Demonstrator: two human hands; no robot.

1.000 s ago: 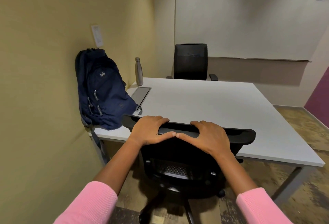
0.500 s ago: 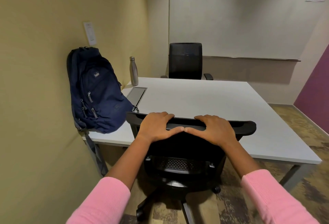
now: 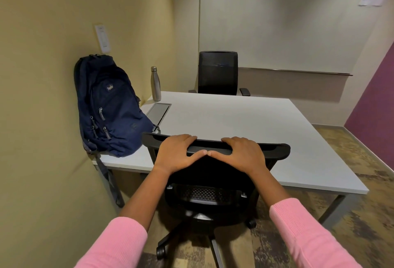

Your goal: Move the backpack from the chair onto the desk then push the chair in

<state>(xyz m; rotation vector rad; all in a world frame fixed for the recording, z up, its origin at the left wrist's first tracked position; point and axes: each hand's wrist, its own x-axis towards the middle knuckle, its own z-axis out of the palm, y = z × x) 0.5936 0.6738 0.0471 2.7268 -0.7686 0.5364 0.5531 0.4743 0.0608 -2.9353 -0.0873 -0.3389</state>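
Already the backpack (image 3: pixel 110 108) stands upright on the surface (image 3: pixel 245 122), up and to the left of the left grip (image 3: pixel 178 153), leaning toward the wall, so the first half of the task looks done. What remains is the chair (image 3: pixel 215 174): both grips are wrapped over the top bar of its backrest, the right grip (image 3: pixel 243 154) beside the left with the thumb tips touching at the middle. The seat seems partly under the surface edge just beyond the grips, though how far is hard to tell. To finish well, I would push straight forward and level through both palms, with equal pressure so the wheels do not swing the chair sideways, and stop as the backrest nears the edge ahead of the fingers, keeping them from being pinched.
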